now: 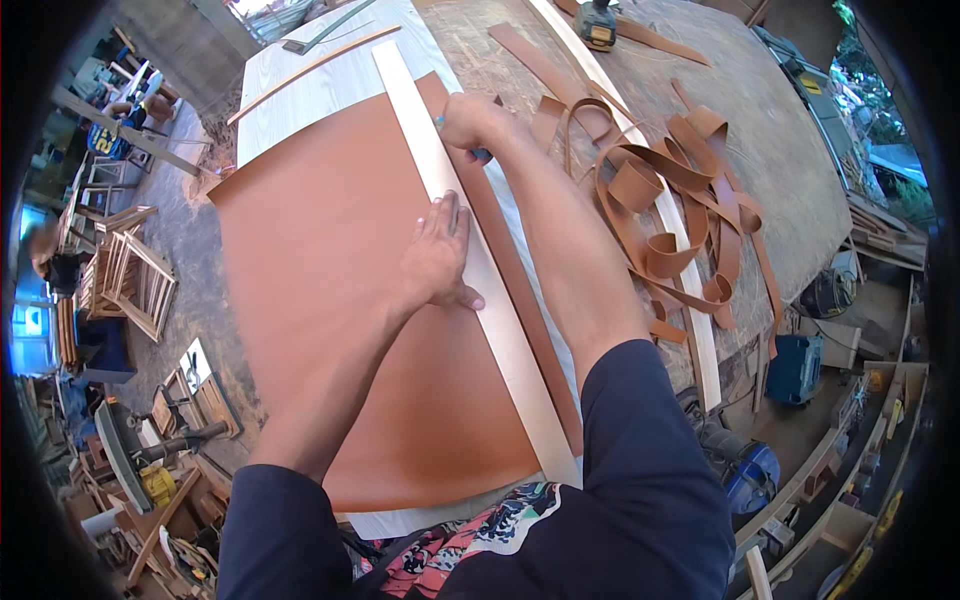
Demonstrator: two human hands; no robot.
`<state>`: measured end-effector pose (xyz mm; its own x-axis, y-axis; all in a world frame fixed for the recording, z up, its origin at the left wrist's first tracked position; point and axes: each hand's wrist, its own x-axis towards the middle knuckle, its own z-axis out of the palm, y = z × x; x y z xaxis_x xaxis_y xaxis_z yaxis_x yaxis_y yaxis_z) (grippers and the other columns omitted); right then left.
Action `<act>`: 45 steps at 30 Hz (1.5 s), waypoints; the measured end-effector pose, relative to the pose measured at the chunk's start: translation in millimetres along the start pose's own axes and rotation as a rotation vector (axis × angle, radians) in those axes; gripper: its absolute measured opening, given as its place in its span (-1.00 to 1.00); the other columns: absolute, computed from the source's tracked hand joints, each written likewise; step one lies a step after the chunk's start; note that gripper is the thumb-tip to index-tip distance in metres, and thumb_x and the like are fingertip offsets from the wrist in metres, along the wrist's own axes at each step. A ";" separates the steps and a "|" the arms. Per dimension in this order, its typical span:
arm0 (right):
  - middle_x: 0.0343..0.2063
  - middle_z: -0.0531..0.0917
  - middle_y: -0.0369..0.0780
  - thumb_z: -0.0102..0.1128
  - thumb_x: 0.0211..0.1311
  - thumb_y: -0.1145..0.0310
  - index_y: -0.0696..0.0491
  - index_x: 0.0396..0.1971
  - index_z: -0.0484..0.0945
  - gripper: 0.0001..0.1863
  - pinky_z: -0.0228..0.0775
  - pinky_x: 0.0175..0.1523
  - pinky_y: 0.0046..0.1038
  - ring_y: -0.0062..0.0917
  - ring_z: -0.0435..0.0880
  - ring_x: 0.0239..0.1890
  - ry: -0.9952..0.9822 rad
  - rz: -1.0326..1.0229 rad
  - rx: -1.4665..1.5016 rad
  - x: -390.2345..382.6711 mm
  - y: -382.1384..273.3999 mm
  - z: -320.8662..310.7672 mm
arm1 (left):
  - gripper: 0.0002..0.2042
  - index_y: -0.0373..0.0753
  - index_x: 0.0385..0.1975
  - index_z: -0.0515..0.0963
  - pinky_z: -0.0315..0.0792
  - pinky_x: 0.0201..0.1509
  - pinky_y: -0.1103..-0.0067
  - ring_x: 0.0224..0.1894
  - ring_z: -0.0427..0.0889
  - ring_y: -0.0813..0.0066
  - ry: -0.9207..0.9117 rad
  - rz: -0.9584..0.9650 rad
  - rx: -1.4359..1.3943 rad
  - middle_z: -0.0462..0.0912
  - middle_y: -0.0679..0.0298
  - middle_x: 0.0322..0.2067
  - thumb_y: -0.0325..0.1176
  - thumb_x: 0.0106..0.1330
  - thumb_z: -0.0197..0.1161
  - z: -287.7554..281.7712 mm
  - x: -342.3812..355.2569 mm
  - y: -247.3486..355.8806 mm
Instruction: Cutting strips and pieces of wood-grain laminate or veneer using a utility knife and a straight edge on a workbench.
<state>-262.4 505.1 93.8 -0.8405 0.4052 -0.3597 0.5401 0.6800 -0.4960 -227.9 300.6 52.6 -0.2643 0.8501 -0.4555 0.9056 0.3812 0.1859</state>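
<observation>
A large brown leather-like sheet (pixel 330 260) lies in front of me, with a long pale wooden strip (pixel 510 360) laid lengthwise over its right part. My left hand (pixel 437 255) rests flat on the strip near its middle, thumb and fingers spread. Farther along, just right of the strip, my right hand (pixel 475 125) is closed round a small blue and dark tool (pixel 480 156); most of the tool is hidden by the fingers. A narrow band of the sheet (pixel 520 310) shows to the right of the strip.
Curled brown offcuts (pixel 690 200) lie heaped on the worktable (pixel 780 130) to the right, over a long pale board (pixel 706 350). A cordless tool (pixel 597 25) stands at the far edge. Beneath the sheet is a whitish board (pixel 300 85) carrying a thin wooden stick (pixel 310 75). Wooden frames (pixel 130 270) stand at left.
</observation>
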 end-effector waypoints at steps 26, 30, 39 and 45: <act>-0.60 0.72 0.05 0.03 0.13 0.60 0.33 -0.44 0.70 -0.78 0.63 -0.47 -0.28 -0.27 0.78 -0.59 -0.094 0.083 0.099 -180.3 20.9 31.4 | 0.54 -0.51 0.55 -0.16 -0.02 0.66 0.09 0.65 -0.21 -0.12 -0.008 -0.018 0.029 -0.24 -0.25 0.59 0.16 -0.35 0.78 3.8 9.9 -4.2; -0.57 0.72 0.08 0.08 0.08 0.62 0.35 -0.41 0.69 -0.80 0.62 -0.49 -0.27 -0.25 0.77 -0.60 -0.093 0.094 0.154 -201.0 25.0 37.8 | 0.55 -0.50 0.55 -0.16 -0.01 0.66 0.10 0.65 -0.21 -0.11 0.004 -0.023 0.045 -0.22 -0.24 0.59 0.17 -0.37 0.78 7.6 11.2 -4.5; -0.56 0.70 0.13 0.04 -0.02 0.66 0.38 -0.38 0.68 -0.75 0.63 -0.44 -0.22 -0.17 0.77 -0.54 -0.109 0.150 0.154 -252.3 29.8 48.4 | 0.54 -0.49 0.55 -0.12 0.03 0.65 0.08 0.65 -0.17 -0.10 0.036 -0.019 0.081 -0.19 -0.23 0.59 0.18 -0.39 0.78 11.6 16.8 -6.1; -0.48 0.72 0.17 0.03 0.02 0.63 0.36 -0.32 0.69 -0.72 0.65 -0.29 -0.15 -0.08 0.80 -0.38 -0.059 0.122 0.112 -280.3 35.5 62.3 | 0.52 -0.49 0.54 -0.09 0.04 0.64 0.09 0.64 -0.14 -0.11 0.031 -0.030 0.130 -0.14 -0.25 0.58 0.20 -0.38 0.77 11.2 18.2 -5.6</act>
<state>-4.9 377.6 127.8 -0.7660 0.4417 -0.4670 0.6424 0.5539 -0.5297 -234.0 309.8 33.5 -0.3003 0.8508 -0.4313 0.9320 0.3579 0.0572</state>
